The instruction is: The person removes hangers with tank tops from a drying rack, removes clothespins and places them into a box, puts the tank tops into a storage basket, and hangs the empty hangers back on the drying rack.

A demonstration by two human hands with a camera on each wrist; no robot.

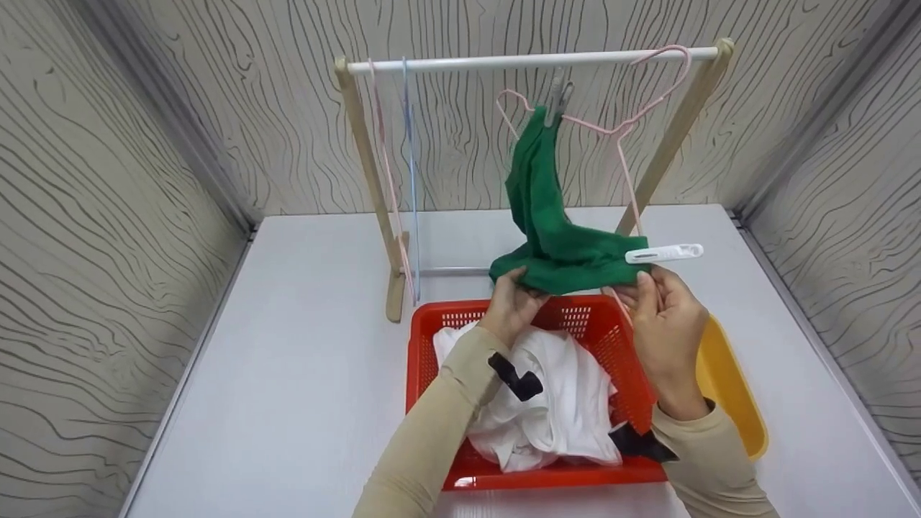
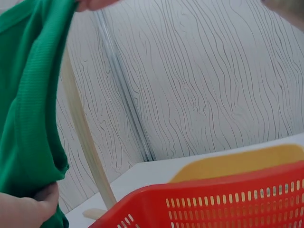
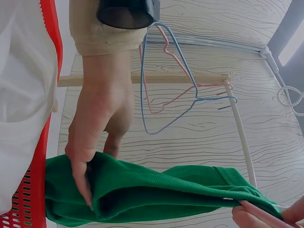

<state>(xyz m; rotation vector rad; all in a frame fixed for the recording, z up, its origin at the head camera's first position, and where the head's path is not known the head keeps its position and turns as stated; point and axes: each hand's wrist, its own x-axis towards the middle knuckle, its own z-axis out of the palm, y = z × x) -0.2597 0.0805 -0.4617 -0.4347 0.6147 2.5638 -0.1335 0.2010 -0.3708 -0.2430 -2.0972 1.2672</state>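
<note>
A green ribbed-edged garment (image 1: 554, 216) hangs from a pink hanger (image 1: 603, 129), its upper end clipped by a grey clothespin (image 1: 554, 101). My left hand (image 1: 509, 309) pinches the garment's lower left edge, with the thumb against the fabric in the left wrist view. At the lower right corner, my right hand (image 1: 668, 327) grips the cloth between thumb and fingers. Just above those fingers, a white clothespin (image 1: 665, 253) sticks out sideways from the corner. In the right wrist view the garment (image 3: 142, 190) stretches between both hands, and the right fingers also lie along a pink hanger bar (image 3: 261, 213).
A rack with a white rod (image 1: 460, 65) and wooden legs stands behind, carrying another pink hanger (image 1: 385, 151) and a blue hanger (image 1: 411, 165) at left. Below my hands is a red basket (image 1: 421, 345) of white cloth (image 1: 554, 388). Right of it lies a yellow tray (image 1: 741, 403).
</note>
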